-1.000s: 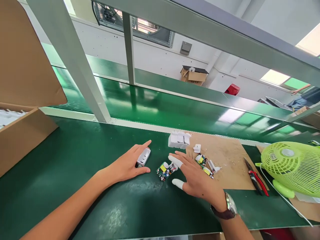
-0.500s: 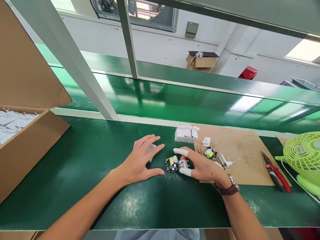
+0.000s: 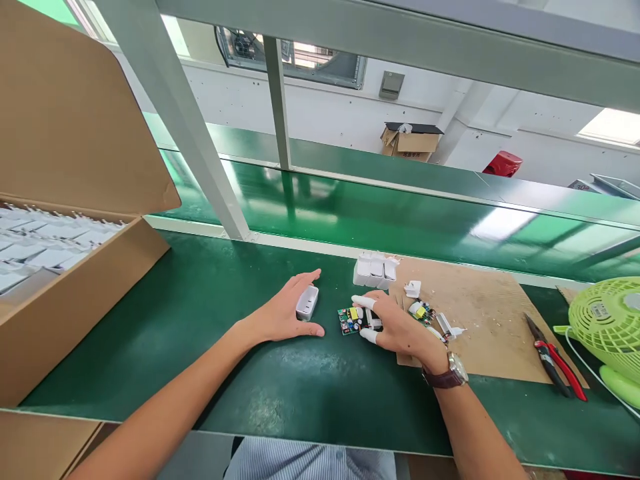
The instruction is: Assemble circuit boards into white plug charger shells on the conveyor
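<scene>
My left hand [image 3: 283,313] lies on the green bench with thumb and fingers curled around a white charger shell [image 3: 307,302], which stands open end up. My right hand [image 3: 395,323], with white finger cots on thumb and forefinger, pinches a small green circuit board [image 3: 351,320] with a yellow part, flat on the bench. Just behind stands a row of white charger shells [image 3: 374,271]. Another board and white plug pieces [image 3: 425,312] lie on the brown board to the right.
A brown hardboard sheet [image 3: 480,320] covers the bench's right part, with red-handled cutters [image 3: 555,357] on it. A lime-green fan [image 3: 607,330] stands at the far right. An open cardboard box [image 3: 75,280] full of white parts sits at left. A grey frame post [image 3: 200,153] rises behind.
My right hand has closed its thumb and forefinger on the circuit board. My left hand has settled around the white shell. The camera has shifted, showing more of the box.
</scene>
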Motion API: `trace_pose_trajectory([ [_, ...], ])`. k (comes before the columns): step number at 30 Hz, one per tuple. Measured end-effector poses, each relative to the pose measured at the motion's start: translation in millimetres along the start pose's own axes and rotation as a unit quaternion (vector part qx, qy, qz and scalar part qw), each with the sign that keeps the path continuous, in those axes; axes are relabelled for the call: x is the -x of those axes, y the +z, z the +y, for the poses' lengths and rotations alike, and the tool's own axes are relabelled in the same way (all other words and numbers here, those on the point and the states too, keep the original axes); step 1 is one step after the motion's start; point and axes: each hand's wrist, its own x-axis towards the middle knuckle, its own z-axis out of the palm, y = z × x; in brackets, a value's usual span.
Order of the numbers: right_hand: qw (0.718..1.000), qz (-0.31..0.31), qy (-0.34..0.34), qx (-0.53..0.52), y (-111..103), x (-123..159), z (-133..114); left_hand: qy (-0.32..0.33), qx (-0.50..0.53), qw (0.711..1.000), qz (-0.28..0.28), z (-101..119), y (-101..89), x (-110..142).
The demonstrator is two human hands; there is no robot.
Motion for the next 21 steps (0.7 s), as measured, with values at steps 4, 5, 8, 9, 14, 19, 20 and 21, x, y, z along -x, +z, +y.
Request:
trace_pose_trajectory([
  [4, 0.997, 0.062, -0.037, -0.021, -1, -4, -8, -0.053, 0.058, 0.997, -0.022, 2, -4.3, 2],
  [5, 0.995, 0.086, -0.048, -0.032, -1, -5, -11, -0.062, 0.059, 0.996, -0.026, 2, -4.5, 2],
  [8, 0.982, 0.169, -0.066, -0.053, 0, -7, -21, -0.039, 0.05, 0.998, -0.022, 4, -2.1, 1],
  [9, 0.977, 0.194, -0.07, -0.053, 2, -8, -24, -0.017, 0.048, 0.999, -0.014, 4, -0.4, 1],
  [14, 0.966, 0.243, -0.081, -0.02, 16, -9, -33, 0.061, 0.026, 0.997, 0.028, 0, 8.8, 3],
  [19, 0.967, 0.243, -0.067, -0.04, 27, -8, -36, 0.083, -0.005, 0.996, 0.03, -3, 9.5, 5],
  [20, 0.965, 0.248, -0.069, -0.037, 28, -8, -36, 0.091, -0.01, 0.995, 0.029, -4, 9.2, 5],
  [21, 0.964, 0.254, -0.074, -0.032, 28, -8, -37, 0.098, -0.013, 0.995, 0.028, -4, 9.0, 5],
])
